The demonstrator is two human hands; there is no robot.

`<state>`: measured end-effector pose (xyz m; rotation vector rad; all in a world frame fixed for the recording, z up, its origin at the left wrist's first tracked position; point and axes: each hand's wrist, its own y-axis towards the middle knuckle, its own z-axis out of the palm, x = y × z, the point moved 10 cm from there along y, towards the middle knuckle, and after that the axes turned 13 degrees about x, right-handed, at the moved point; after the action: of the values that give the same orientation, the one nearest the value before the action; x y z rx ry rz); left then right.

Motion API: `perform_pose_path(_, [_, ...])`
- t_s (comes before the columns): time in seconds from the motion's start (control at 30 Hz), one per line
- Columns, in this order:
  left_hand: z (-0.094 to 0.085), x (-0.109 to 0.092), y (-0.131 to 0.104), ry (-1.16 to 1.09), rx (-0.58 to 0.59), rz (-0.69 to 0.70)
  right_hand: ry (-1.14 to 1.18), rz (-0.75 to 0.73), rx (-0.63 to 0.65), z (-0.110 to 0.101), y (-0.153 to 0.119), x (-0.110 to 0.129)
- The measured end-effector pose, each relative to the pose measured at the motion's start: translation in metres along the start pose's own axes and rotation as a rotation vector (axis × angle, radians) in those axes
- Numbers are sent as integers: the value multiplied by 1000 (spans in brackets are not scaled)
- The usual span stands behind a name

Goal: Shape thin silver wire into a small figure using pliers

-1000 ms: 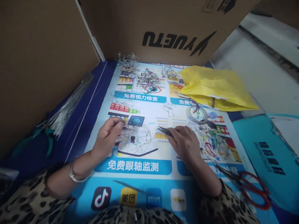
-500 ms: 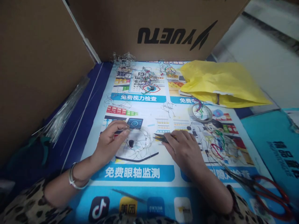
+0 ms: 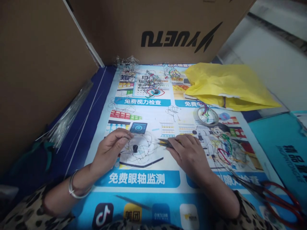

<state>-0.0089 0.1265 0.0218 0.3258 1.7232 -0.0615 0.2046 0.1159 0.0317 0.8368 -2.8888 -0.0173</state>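
My left hand (image 3: pixel 111 151) pinches a thin wire piece (image 3: pixel 127 135) between thumb and fingertips, at the left edge of a loose tangle of thin wire (image 3: pixel 144 148) on the printed sheet. My right hand (image 3: pixel 189 153) is wrapped round dark pointed pliers (image 3: pixel 165 143); their tips point left toward the tangle and stand a little apart from each other. A gap separates the pliers from my left hand. The handles are hidden under my right palm.
Colored wires (image 3: pixel 225 147) and a tape roll (image 3: pixel 207 116) lie to the right, near red-handled scissors (image 3: pixel 271 195). A yellow bag (image 3: pixel 225 84) sits behind. More wire bundles (image 3: pixel 151 80) lie at the back before a cardboard wall (image 3: pixel 120 28). Straight wires (image 3: pixel 69 116) and teal-handled pliers (image 3: pixel 45 156) are left.
My left hand has shifted slightly down and left, its thumb and fingers now closer together. My right hand with the pliers has hardly moved.
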Motion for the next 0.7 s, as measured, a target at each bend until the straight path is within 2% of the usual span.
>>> perform_pose_path(0.23, [2, 2, 1, -85, 43, 21, 46, -7, -21, 2, -2, -1])
perform_pose_path(0.4, [6, -2, 0, -114, 88, 61, 15, -1, 31, 4, 0, 2])
perform_pose_path(0.53, [6, -3, -1, -107, 80, 70, -3, 11, 41, 3, 2, 3])
perform_pose_path(0.7, [6, -2, -1, -77, 83, 67, 7, 39, -33, -8, 1, 3])
